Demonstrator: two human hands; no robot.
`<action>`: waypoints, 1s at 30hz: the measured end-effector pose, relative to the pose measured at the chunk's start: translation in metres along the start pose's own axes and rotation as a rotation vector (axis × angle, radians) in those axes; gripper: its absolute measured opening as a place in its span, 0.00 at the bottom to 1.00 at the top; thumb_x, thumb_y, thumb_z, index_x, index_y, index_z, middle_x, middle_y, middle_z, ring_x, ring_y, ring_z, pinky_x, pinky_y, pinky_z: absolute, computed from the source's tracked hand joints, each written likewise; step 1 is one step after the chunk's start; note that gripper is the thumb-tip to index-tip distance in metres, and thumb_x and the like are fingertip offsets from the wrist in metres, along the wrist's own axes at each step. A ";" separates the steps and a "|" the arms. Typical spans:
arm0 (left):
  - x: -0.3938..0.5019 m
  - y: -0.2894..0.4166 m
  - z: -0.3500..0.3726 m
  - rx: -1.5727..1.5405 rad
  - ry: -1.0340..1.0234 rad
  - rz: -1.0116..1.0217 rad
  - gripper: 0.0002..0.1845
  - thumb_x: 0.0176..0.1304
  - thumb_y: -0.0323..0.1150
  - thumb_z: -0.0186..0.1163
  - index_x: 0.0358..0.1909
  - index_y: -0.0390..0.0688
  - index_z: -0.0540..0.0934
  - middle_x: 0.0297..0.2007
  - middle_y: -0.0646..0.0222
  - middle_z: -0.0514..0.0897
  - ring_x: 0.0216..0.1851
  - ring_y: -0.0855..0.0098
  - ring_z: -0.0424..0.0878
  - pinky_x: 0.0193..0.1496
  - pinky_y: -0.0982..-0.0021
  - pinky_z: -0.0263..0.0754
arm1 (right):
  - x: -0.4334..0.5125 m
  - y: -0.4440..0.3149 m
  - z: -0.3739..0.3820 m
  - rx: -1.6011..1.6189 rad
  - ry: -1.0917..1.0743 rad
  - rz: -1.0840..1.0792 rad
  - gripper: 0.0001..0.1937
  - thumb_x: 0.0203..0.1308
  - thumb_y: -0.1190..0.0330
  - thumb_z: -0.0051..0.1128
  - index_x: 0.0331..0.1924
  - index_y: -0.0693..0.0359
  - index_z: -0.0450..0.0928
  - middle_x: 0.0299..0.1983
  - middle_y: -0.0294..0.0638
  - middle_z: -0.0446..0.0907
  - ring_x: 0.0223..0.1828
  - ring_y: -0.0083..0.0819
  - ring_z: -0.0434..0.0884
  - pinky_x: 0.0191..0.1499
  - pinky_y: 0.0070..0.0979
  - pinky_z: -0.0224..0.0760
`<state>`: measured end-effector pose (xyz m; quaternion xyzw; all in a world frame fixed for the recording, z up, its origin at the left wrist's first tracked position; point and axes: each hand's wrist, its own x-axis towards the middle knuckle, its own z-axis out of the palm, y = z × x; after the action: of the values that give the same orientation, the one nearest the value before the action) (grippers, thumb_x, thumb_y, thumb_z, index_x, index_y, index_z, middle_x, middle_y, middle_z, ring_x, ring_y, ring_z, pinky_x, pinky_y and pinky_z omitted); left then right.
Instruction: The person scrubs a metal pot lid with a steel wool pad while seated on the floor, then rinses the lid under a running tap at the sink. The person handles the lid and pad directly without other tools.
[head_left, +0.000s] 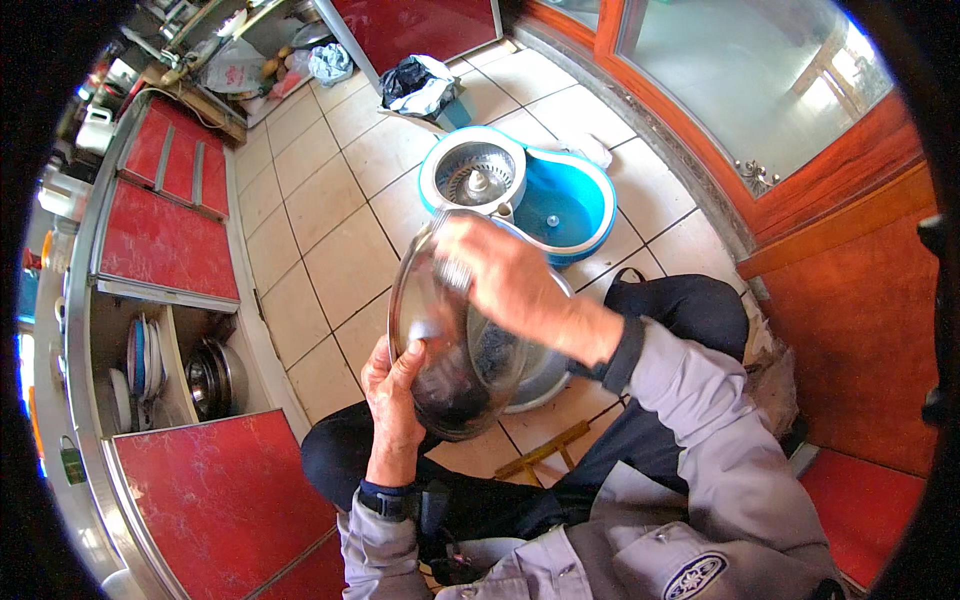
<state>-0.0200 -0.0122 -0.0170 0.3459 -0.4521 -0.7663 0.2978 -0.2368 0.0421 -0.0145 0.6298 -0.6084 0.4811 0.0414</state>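
Note:
A round metal pot lid or shallow pan (442, 375), tilted steeply, is held over a basin between my knees. My left hand (394, 405) grips its near left side, with the thumb on the surface. My right hand (495, 277), blurred, is at the upper rim with a grey metallic scouring pad (452, 274) under its fingers. Behind the held piece, the basin's pale rim (559, 390) shows; the rest of it is mostly hidden. Part of a wooden stool or frame (547, 450) shows on the floor below.
A blue mop bucket (566, 199) with a spinner basket (476, 176) stands ahead on the tiles. Beyond it is a lined bin (454, 112). Red cabinets (169, 240) run along the left, with an open compartment holding plates (146, 356) and metal pans (214, 379). A wood-framed glass door (675, 97) is at right.

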 end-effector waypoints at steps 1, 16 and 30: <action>0.002 0.001 -0.001 -0.022 0.010 0.000 0.13 0.67 0.29 0.67 0.51 0.37 0.83 0.41 0.70 0.88 0.40 0.76 0.84 0.46 0.72 0.81 | -0.016 -0.012 0.012 -0.123 -0.027 -0.112 0.13 0.59 0.76 0.55 0.48 0.65 0.82 0.53 0.45 0.82 0.56 0.43 0.82 0.59 0.38 0.77; 0.003 0.005 0.003 -0.098 0.045 0.029 0.16 0.68 0.35 0.63 0.54 0.39 0.80 0.44 0.69 0.85 0.42 0.71 0.84 0.47 0.70 0.80 | -0.028 -0.007 0.023 0.059 0.030 0.149 0.25 0.53 0.79 0.62 0.58 0.62 0.77 0.60 0.44 0.78 0.60 0.46 0.79 0.64 0.39 0.73; -0.005 0.002 -0.012 -0.025 0.032 0.010 0.13 0.65 0.32 0.68 0.48 0.40 0.83 0.39 0.72 0.86 0.38 0.74 0.83 0.45 0.72 0.78 | -0.017 0.062 -0.011 0.495 0.106 0.482 0.13 0.59 0.82 0.57 0.48 0.64 0.79 0.41 0.46 0.86 0.43 0.32 0.87 0.47 0.28 0.79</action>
<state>-0.0073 -0.0145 -0.0180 0.3522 -0.4393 -0.7647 0.3132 -0.2895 0.0458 -0.0533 0.4332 -0.6016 0.6420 -0.1955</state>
